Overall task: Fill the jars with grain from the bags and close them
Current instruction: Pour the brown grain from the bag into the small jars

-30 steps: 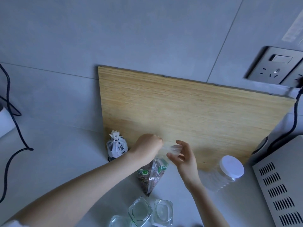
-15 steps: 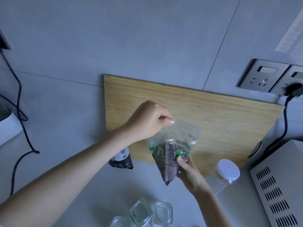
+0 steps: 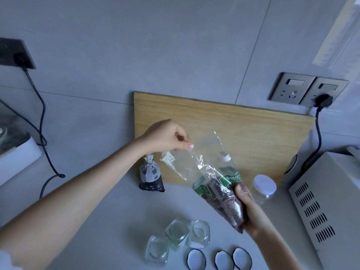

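A clear plastic bag of dark reddish grain (image 3: 220, 190) with green labels hangs tilted above the counter. My left hand (image 3: 167, 138) pinches its empty upper edge, and my right hand (image 3: 246, 207) grips its filled lower part from behind. Three empty glass jars (image 3: 178, 233) stand open below the bag near the front. Three white lids with dark rims (image 3: 220, 260) lie in a row in front of them. A second small bag of black grain (image 3: 151, 177), tied at the top, stands at the foot of the wooden board.
A wooden board (image 3: 253, 137) leans against the grey wall. A clear plastic jar with a white lid (image 3: 264, 185) lies by its right end. A perforated white appliance (image 3: 329, 207) fills the right side. Cables and sockets (image 3: 307, 90) hang on the wall; another device (image 3: 15, 149) sits far left.
The bag was lifted off the counter and then tilted, its top pulled left by my left hand while my right hand moved down and right along the filled part. The view shifted.
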Demonstrator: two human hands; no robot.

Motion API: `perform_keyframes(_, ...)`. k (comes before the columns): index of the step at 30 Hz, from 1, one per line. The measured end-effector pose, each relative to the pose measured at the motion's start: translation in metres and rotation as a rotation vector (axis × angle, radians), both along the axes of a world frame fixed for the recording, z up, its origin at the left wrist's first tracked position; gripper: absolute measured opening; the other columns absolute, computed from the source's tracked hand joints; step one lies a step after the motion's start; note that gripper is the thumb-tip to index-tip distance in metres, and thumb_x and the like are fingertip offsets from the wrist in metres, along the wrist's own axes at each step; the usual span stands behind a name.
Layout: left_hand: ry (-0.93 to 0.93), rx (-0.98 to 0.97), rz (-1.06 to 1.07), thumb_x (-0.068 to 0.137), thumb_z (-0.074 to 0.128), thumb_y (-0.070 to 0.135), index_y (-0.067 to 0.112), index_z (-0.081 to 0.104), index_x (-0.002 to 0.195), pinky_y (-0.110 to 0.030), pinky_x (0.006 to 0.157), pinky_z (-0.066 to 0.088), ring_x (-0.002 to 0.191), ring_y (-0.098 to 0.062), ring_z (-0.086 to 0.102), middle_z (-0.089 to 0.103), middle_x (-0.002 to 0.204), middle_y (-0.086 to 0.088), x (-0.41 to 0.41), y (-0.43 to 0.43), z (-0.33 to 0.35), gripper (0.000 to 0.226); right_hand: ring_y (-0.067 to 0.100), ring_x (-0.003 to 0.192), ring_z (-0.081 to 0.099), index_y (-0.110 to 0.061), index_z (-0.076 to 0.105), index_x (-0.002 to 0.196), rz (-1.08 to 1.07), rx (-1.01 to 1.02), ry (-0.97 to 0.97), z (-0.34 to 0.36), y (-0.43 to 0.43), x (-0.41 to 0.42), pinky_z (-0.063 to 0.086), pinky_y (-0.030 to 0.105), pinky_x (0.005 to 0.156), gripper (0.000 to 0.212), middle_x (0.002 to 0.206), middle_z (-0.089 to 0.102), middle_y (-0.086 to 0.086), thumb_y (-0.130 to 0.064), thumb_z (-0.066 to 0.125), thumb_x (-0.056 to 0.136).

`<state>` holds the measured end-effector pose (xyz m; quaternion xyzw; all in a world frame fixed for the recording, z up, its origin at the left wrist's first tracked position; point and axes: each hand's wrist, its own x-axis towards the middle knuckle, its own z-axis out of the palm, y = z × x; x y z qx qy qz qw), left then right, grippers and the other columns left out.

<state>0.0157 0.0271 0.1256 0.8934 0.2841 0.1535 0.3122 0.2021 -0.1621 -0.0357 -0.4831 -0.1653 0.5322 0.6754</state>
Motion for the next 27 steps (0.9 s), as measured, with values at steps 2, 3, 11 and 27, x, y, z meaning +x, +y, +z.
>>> perform_keyframes(2, 0.032, -0.121, -0.016, 0.074, 0.076, 0.031, 0.031, 0.069, 0.067, -0.022, 0.060, 0.046, 0.065, -0.019, 0.065, 0.074, 0.081, -0.006, -0.007, -0.006, -0.019, 0.010, 0.026, 0.094, 0.068, -0.006, 0.050, 0.125, -0.043, -0.039, -0.082, -0.002, -0.024, -0.003, 0.058, 0.037, 0.072, 0.073, 0.113, 0.067, 0.016, -0.037, 0.079, 0.064)
perform_keyframes(3, 0.029, -0.205, -0.025, 0.075, 0.076, 0.027, 0.029, 0.070, 0.069, -0.024, 0.060, 0.049, 0.065, -0.021, 0.064, 0.073, 0.082, -0.009, -0.010, -0.011, -0.029, 0.009, 0.024, 0.090, 0.069, -0.008, 0.054, 0.120, -0.054, -0.060, -0.109, -0.006, -0.036, -0.005, 0.058, 0.036, 0.072, 0.072, 0.109, 0.069, 0.015, -0.038, 0.080, 0.061)
perform_keyframes(11, 0.017, -0.518, -0.051, 0.080, 0.071, 0.013, 0.005, 0.073, 0.087, -0.019, 0.063, 0.057, 0.059, -0.005, 0.065, 0.070, 0.068, 0.000, -0.026, -0.042, -0.097, 0.010, 0.036, 0.088, 0.066, -0.006, 0.055, 0.111, -0.071, -0.271, -0.183, -0.011, -0.095, -0.021, 0.050, 0.058, 0.088, 0.052, 0.102, 0.068, 0.020, -0.031, 0.074, 0.069)
perform_keyframes(27, -0.120, -0.601, -0.124, 0.074, 0.076, 0.024, 0.015, 0.073, 0.084, -0.013, 0.064, 0.047, 0.064, -0.005, 0.063, 0.072, 0.074, -0.001, -0.035, -0.077, -0.102, 0.014, 0.042, 0.103, 0.064, -0.011, 0.060, 0.122, 0.032, -0.190, 0.023, -0.033, -0.130, -0.052, 0.056, 0.048, 0.081, 0.073, 0.118, 0.064, 0.024, -0.042, 0.085, 0.061)
